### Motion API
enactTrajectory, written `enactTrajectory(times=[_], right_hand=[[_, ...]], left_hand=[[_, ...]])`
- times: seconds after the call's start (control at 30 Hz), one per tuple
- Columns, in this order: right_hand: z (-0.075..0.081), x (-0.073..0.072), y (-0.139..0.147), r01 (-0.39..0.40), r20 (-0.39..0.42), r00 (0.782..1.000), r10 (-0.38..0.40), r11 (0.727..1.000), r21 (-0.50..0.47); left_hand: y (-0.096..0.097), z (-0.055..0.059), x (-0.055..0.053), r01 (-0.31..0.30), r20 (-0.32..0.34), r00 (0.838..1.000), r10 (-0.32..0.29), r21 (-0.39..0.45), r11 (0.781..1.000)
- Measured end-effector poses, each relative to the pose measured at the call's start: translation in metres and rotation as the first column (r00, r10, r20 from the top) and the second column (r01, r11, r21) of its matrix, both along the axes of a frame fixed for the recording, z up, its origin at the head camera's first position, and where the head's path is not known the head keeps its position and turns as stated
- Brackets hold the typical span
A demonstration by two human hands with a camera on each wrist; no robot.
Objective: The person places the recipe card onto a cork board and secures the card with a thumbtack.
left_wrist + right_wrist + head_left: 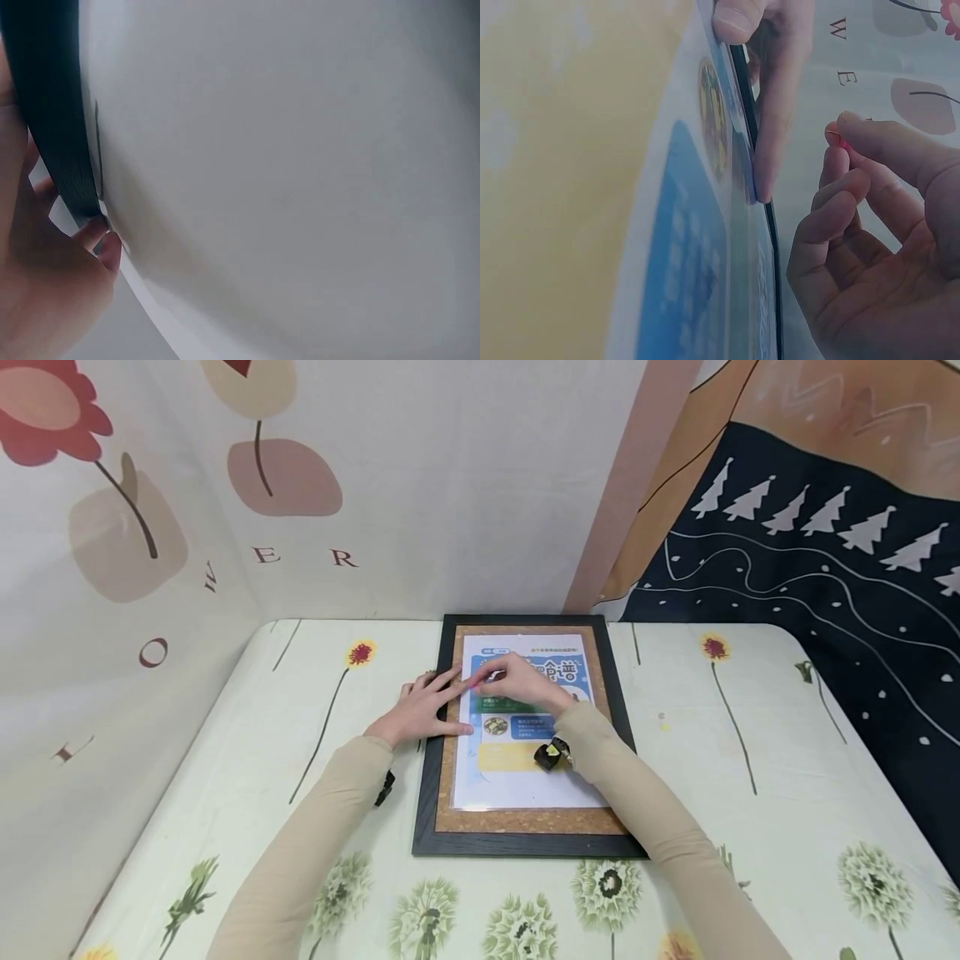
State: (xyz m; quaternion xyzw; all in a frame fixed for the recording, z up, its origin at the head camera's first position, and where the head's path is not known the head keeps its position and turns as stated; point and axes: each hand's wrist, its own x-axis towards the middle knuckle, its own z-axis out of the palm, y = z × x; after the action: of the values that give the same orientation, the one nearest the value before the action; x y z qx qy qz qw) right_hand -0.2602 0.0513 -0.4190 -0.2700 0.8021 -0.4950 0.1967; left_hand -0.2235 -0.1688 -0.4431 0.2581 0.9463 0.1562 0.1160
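A printed poster lies on a cork board with a black frame. My left hand spreads over the left side of the frame, thumb and forefinger reaching onto the poster's left edge. In the left wrist view, other fingertips bend at the frame's outer side. Between thumb and forefinger my right hand pinches a pink push pin, its metal point showing in the right wrist view. The pin is over the poster's upper left edge, close to the left forefinger.
A white tablecloth printed with flowers covers the table. Behind it hangs a white cloth with letters and flower prints. Dark fabric with white trees hangs at the right. Small yellowish specks show right of the board.
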Motion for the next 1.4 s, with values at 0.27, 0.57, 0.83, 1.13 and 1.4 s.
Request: enactTrajectory(times=[0.27,0.57,0.83,1.13,1.4], right_hand=[[-0.005,-0.004,-0.012,-0.061,0.096,0.993,0.062,0.998,-0.012],[-0.007,-0.008,-0.018,-0.072,0.158,0.985,0.068,0.997,0.019],[-0.012,-0.012,-0.02,-0.12,0.151,0.982,0.111,0.991,0.057],[-0.014,-0.011,-0.023,-0.11,0.133,0.986,0.103,0.993,0.044],[-0.014,-0.009,-0.025,-0.087,0.054,0.995,0.08,0.988,0.125]], left_hand=[[0.0,0.003,0.0,-0.004,0.004,1.0,0.004,0.005,1.0],[0.001,0.0,0.0,-0.008,-0.001,1.0,0.008,0.005,1.0],[0.0,-0.001,0.0,-0.017,0.01,1.0,0.017,-0.021,1.0],[0.0,0.0,0.0,-0.02,0.008,1.0,0.02,-0.02,1.0],[0.0,0.001,0.001,-0.012,0.011,1.0,0.012,-0.01,1.0]])
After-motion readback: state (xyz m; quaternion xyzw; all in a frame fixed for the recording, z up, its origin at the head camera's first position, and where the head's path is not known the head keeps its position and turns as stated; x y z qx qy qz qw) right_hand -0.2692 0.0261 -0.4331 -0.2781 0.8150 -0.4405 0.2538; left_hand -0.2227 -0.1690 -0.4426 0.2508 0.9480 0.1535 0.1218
